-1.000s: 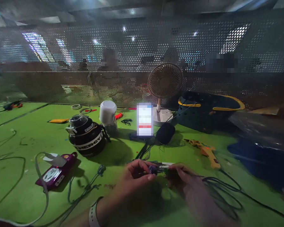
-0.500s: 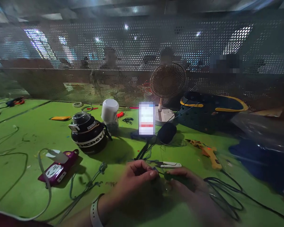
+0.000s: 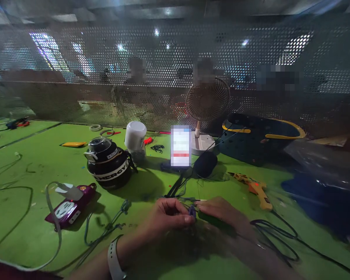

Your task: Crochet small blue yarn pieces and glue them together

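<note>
My left hand (image 3: 173, 216), with a white band on its wrist, is closed in a pinch on a small bluish-purple piece (image 3: 192, 212). It is too small to name. My right hand (image 3: 217, 212) is just to the right, palm down and partly blurred, its fingertips close together at that piece. What those fingers hold is hidden. Beyond both hands lies a ball of dark yarn (image 3: 205, 164), and thin strands trail from it toward my fingers. A lit phone (image 3: 181, 147) stands upright behind the hands.
To the left are a purple power strip (image 3: 71, 206), a black bottle (image 3: 109, 167) and a white container (image 3: 135, 136). A fan (image 3: 208, 99) and a dark basket (image 3: 259, 140) stand at the back. On the right are a yellow glue gun (image 3: 259, 190) and its looped cord (image 3: 280, 233).
My right hand has rolled over and moved slightly left, its fingertips nearer my left hand, covering the white-handled tool behind it. The purplish piece in my left fingers shows more clearly.
</note>
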